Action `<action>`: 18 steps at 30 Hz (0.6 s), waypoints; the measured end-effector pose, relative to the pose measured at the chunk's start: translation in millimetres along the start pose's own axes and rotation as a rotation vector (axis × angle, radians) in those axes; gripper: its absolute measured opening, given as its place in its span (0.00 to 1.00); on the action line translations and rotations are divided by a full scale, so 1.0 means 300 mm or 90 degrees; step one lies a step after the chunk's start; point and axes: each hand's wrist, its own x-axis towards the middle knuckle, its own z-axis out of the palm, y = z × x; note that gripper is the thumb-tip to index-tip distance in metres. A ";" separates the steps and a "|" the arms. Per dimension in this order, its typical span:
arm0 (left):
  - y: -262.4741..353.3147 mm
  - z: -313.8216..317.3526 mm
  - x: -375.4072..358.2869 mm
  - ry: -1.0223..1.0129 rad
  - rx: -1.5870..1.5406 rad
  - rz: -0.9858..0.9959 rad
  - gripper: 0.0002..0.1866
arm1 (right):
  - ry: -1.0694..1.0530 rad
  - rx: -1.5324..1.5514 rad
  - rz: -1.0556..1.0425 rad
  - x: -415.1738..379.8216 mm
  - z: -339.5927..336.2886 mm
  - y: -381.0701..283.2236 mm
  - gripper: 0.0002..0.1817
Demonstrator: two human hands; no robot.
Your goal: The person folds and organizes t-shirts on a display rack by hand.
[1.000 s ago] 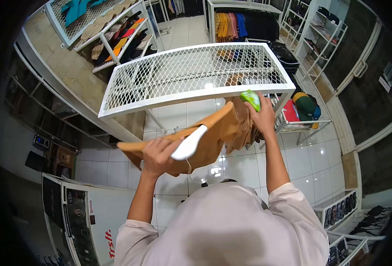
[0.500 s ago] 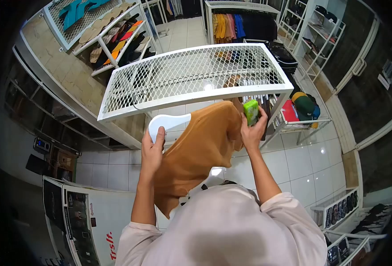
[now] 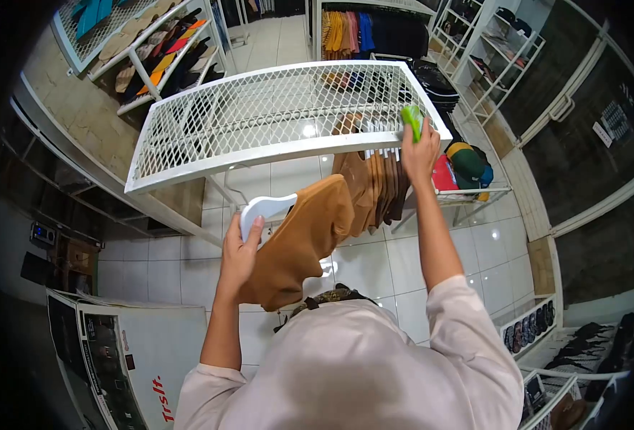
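A white hanger (image 3: 265,209) carries a tan-brown garment (image 3: 306,233) in front of me. My left hand (image 3: 240,251) is closed round the hanger's left arm, with the thumb on top. The garment hangs from the hanger's right side, and its lower part reaches towards my body. Raised at the right, my right hand (image 3: 420,152) grips a bright green object (image 3: 412,122) near the right end of the white mesh rack top (image 3: 259,107). What the green object is, I cannot make out.
Several brown garments (image 3: 381,188) hang under the rack's right part. Caps (image 3: 467,163) lie on a low stand to the right. A shelf of sandals (image 3: 166,61) stands back left, a white box (image 3: 159,358) lower left. Coloured clothes (image 3: 346,32) hang at the back.
My right hand has moved up and away from the garment with the green object, to the rack's right end. The garment hangs further left of it, and the brown clothes behind show more.
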 end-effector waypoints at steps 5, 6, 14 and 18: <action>-0.251 0.144 0.093 -0.213 -0.269 -0.103 0.20 | -0.102 -0.129 -0.052 0.234 0.140 0.108 0.36; -0.245 0.172 0.097 -0.210 -0.269 -0.106 0.20 | -0.105 -0.127 -0.054 0.251 0.153 0.120 0.36; -0.396 0.455 0.197 -0.243 -0.110 -0.076 0.28 | -0.018 -0.111 -0.132 0.135 0.079 0.092 0.35; -0.501 0.588 0.294 -0.202 -0.235 -0.136 0.29 | -0.057 0.227 -0.069 -0.295 -0.026 0.022 0.20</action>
